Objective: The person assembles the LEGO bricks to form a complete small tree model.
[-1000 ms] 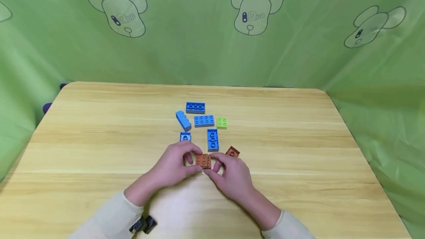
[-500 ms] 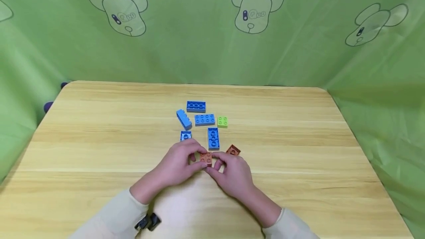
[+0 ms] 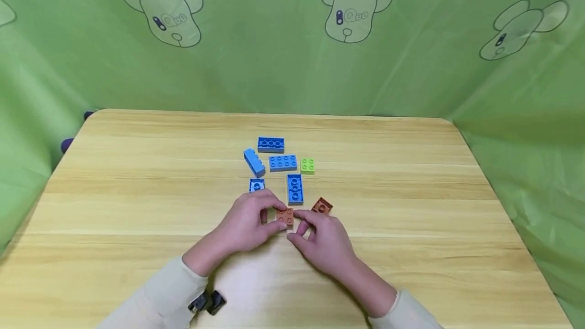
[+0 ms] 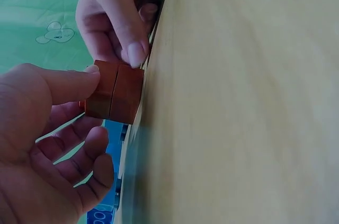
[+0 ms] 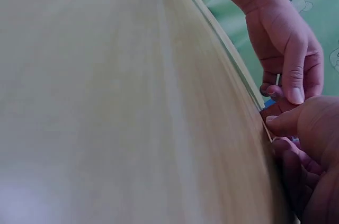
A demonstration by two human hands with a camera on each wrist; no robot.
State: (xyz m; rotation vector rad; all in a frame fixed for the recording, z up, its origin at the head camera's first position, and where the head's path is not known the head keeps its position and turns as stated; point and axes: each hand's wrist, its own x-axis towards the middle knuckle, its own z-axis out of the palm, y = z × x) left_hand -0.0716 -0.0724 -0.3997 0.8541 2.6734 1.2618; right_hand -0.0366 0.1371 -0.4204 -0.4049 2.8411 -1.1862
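Observation:
In the head view my left hand (image 3: 249,222) pinches a stack of two orange-brown bricks (image 3: 285,217) between thumb and index finger, low over or on the table. The left wrist view shows the seam between the stacked bricks (image 4: 114,91), with my left thumb on the upper one. My right hand (image 3: 326,245) is just right of the stack. Its index fingertip is by the stack's far right corner, while its thumb stands a little off. Behind that hand lies another orange-brown brick (image 3: 322,205), hollow side up and partly hidden. In the right wrist view, fingers cover most of the stack.
Beyond the hands lie several blue bricks: a studs-up one (image 3: 283,163), an upturned one (image 3: 295,189), one on its side (image 3: 254,162), another at the back (image 3: 271,144). A small blue brick (image 3: 257,185) is near my left hand. A lime brick (image 3: 307,166) lies right of them.
The upper brick, offset to the left on the lower one a second ago, now lines up with it. My left hand has moved slightly right. The right thumb has come away from the stack.

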